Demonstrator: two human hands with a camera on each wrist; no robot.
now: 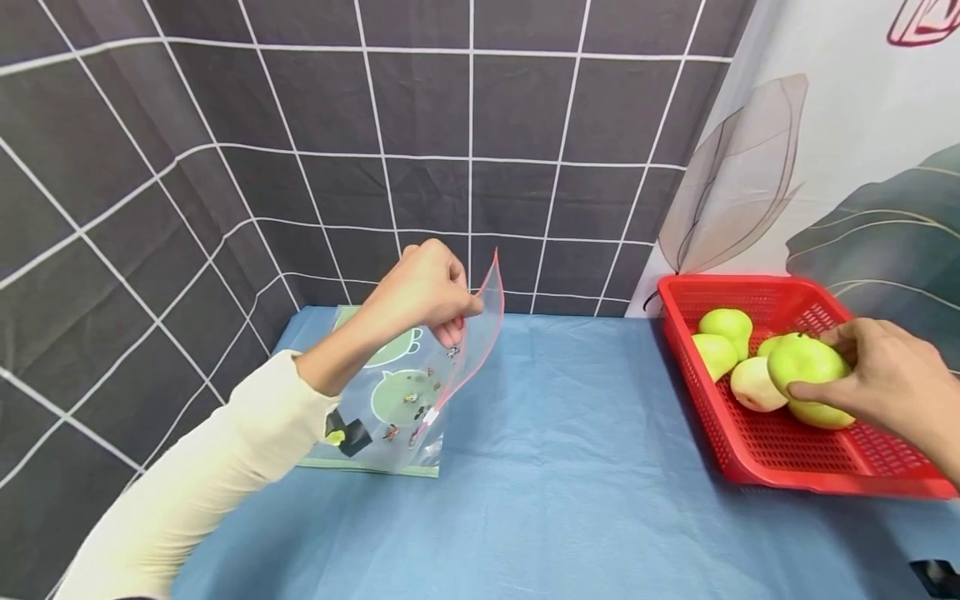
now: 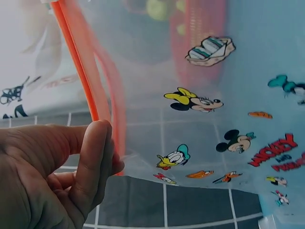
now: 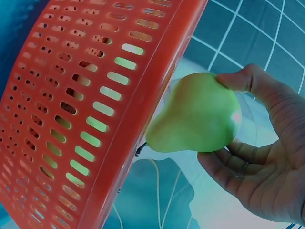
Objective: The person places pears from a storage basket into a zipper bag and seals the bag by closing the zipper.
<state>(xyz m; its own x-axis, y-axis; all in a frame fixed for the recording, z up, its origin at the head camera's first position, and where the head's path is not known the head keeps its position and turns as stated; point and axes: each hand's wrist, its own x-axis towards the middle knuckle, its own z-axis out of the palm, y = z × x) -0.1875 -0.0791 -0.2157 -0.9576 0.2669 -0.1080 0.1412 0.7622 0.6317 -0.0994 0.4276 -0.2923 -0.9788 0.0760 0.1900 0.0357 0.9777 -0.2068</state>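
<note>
My left hand (image 1: 427, 292) pinches the pink-orange zip edge of a clear zip bag (image 2: 200, 124) printed with small cartoon figures. The bag's edge is held upright, and a white slider (image 1: 430, 416) shows low on its zip. Over the red basket (image 1: 693, 392), my right hand (image 1: 888, 371) grips a green pear (image 1: 806, 367) between thumb and fingers. From the right wrist view, this pear (image 3: 198, 114) is beside the basket's rim, its stem end toward the rim. Several other pears, including a paler one (image 1: 757, 385), lie in the basket.
A blue cloth (image 1: 555, 467) covers the table. Beneath the bag lies a mat (image 1: 367, 472) with green cat shapes. Behind stands a dark, white-gridded wall covering (image 1: 517, 100); a white patterned curtain (image 1: 847, 50) hangs at right. A small black object (image 1: 936, 577) sits at the lower right.
</note>
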